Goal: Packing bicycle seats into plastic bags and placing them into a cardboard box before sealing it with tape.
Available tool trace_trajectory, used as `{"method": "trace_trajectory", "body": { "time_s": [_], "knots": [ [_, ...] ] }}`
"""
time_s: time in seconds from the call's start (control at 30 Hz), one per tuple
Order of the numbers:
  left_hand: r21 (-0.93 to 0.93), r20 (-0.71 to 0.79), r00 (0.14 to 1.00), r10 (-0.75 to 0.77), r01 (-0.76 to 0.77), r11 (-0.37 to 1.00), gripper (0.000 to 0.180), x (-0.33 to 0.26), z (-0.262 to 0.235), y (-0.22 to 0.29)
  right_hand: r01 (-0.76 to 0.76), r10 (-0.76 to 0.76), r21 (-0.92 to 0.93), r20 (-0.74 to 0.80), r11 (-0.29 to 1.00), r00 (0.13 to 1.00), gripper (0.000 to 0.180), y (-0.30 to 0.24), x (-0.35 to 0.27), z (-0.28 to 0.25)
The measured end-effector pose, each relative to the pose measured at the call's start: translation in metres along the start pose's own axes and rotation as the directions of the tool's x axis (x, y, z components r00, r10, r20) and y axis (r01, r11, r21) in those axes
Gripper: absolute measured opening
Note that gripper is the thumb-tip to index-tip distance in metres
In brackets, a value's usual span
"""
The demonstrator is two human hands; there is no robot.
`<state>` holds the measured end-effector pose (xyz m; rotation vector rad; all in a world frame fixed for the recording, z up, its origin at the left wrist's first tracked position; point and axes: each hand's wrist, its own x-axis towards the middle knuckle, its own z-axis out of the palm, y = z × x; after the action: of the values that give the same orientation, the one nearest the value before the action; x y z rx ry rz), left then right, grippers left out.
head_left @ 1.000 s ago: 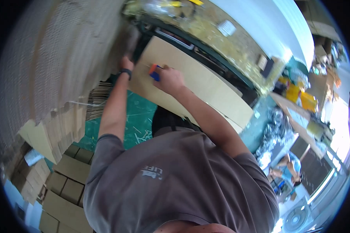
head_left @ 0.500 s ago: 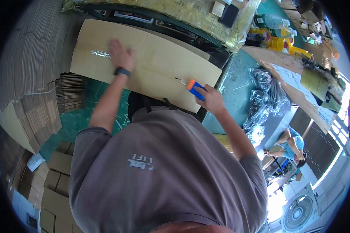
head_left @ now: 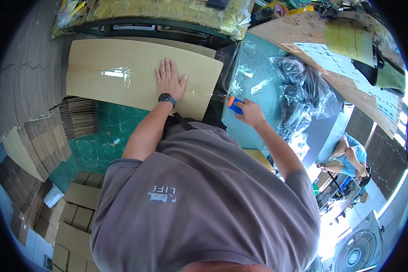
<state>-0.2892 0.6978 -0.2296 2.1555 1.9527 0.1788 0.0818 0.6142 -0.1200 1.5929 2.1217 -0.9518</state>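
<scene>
A long tan cardboard panel (head_left: 136, 59) lies before me, with a shiny strip of clear tape (head_left: 115, 73) on its left part. My left hand (head_left: 170, 85), with a dark watch at the wrist, is pressed flat on the panel right of its middle, fingers stretched out. Just past the panel's right end, my right hand (head_left: 251, 113) grips a small blue and orange tape dispenser (head_left: 235, 105). What looks like a clear film spans from the panel's right edge toward the dispenser. My palm and fingers partly hide the dispenser.
Stacks of flat cardboard (head_left: 36, 90) line the left. A bench covered in yellowed tape (head_left: 158, 13) runs along the far side. On the green surface at right sit clear plastic bags (head_left: 299, 81). Another person (head_left: 351, 154) sits far right, near a fan (head_left: 356, 249).
My left hand has slid right across the panel and now lies flat. The right hand has carried the dispenser off the panel, past its right end. My view has shifted right.
</scene>
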Motion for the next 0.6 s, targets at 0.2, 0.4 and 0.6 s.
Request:
{"method": "trace_trajectory", "body": {
  "time_s": [0.2, 0.4, 0.6],
  "knots": [
    [-0.056, 0.006, 0.997, 0.072, -0.072, 0.996, 0.095, 0.015, -0.008, 0.009, 0.062, -0.043, 0.100, -0.187, 0.993, 0.982, 0.051, -0.010, 0.118, 0.073],
    [-0.105, -0.006, 0.999, 0.046, -0.046, 0.993, 0.074, 0.015, -0.040, -0.026, -0.265, 0.423, 0.385, -0.415, 0.884, 0.805, 0.062, -0.043, 0.076, 0.031],
    [-0.507, -0.063, 0.982, -0.180, 0.124, 0.853, 0.022, 0.172, -0.082, -0.090, -0.564, 0.719, 0.463, -0.560, 0.684, 0.411, 0.078, 0.080, 0.033, 0.114]
  ]
}}
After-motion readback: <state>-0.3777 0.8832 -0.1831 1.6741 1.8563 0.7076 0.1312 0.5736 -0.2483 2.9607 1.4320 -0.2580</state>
